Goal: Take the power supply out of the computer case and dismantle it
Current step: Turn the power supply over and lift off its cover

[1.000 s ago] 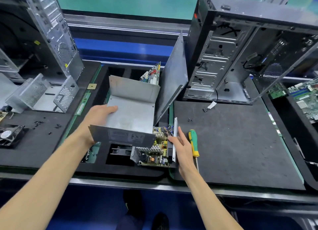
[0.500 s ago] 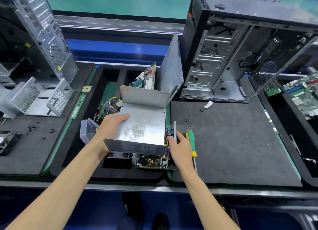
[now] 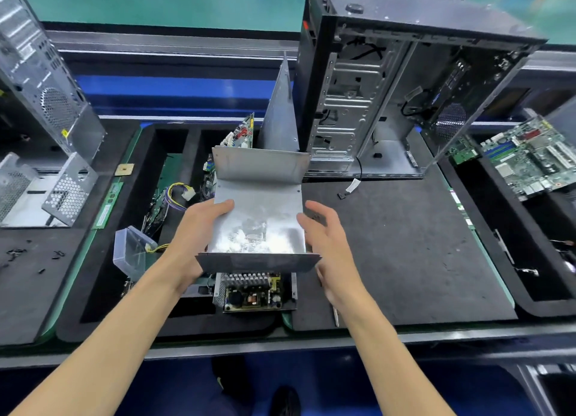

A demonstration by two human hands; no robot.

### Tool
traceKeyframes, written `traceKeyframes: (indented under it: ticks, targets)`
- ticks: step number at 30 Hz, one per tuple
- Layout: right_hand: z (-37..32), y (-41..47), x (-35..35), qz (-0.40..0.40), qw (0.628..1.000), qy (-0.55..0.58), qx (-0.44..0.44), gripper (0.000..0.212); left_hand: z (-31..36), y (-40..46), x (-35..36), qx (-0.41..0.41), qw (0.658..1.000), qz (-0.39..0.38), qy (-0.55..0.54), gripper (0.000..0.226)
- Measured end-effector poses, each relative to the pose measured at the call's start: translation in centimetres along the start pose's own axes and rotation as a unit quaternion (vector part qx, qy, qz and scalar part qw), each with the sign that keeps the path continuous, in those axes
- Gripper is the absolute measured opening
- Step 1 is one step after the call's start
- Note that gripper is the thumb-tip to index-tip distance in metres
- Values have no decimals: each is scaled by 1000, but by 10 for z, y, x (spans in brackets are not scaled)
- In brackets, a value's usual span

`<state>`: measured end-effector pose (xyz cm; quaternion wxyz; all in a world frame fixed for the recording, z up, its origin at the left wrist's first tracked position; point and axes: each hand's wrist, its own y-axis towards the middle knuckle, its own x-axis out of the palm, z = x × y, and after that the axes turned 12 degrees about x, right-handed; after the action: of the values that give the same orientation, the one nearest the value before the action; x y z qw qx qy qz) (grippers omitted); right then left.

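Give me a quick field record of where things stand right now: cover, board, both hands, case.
cover: bent grey sheet-metal power supply cover, lifted above the board
board: exposed power supply circuit board with finned heatsink, in the black foam tray
left hand: left hand has a grip on the cover's left edge
right hand: right hand open at the cover's right edge; contact unclear
case: open black computer case, upright behind
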<state>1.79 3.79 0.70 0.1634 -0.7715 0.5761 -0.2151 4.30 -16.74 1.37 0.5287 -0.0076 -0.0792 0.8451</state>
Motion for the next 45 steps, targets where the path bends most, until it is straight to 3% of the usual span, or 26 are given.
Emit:
traceKeyframes:
  ticks: [3, 5, 7, 9, 10, 12, 14, 16, 19, 25, 28, 31, 34, 39, 45]
  targets:
    - [-8, -2, -8, 2, 995, 98, 24, 29, 1, 0, 16, -19, 998, -16, -52, 15]
    - [-11, -7, -18, -9, 992, 128, 12, 39, 4, 1, 25, -26, 996, -28, -74, 12]
    - [-13, -15, -26, 6, 996, 88, -22, 52, 7, 3, 30, -19, 995, -33, -89, 23]
    - [-12, -24, -34, 67, 990, 18, -121, 50, 10, 5, 34, -17, 995, -31, -89, 29]
    - [-10, -28, -39, 103, 974, -28, -200, 45, 10, 5, 37, -16, 996, -34, -86, 29]
    - [-11, -37, -48, 138, 906, -187, -355, 32, 9, 6, 39, -18, 996, -26, -80, 26]
    - [-18, -46, -50, 104, 838, -323, -427, 31, 6, 7, 42, -17, 997, -31, -62, 19]
    - [-26, -55, -45, 62, 819, -413, -392, 34, 6, 5, 47, -10, 998, -41, -39, 20]
    - [-32, -65, -35, 63, 768, -543, -334, 40, 4, 2, 53, -4, 998, -43, -34, 22]
    - [-37, -73, -31, 112, 739, -587, -311, 46, -3, -1, 68, -31, 996, -69, -53, 33]
    - [-31, -73, -32, 123, 741, -584, -308, 38, -9, 1, 75, -53, 995, -64, -46, 37]
    - [-27, -70, -44, 140, 762, -552, -308, 34, -7, 4, 85, -72, 993, -92, -30, 25]
    - [-25, -65, -66, 150, 780, -531, -295, 33, -7, 8, 91, -89, 985, -145, 4, 39]
    - [-13, -49, -112, 210, 761, -548, -277, 36, -15, 13, 95, -25, 972, -196, 123, 28]
    - [18, -7, -158, 231, 782, -543, -201, 34, -24, 15, 118, 9, 947, -255, 196, 20]
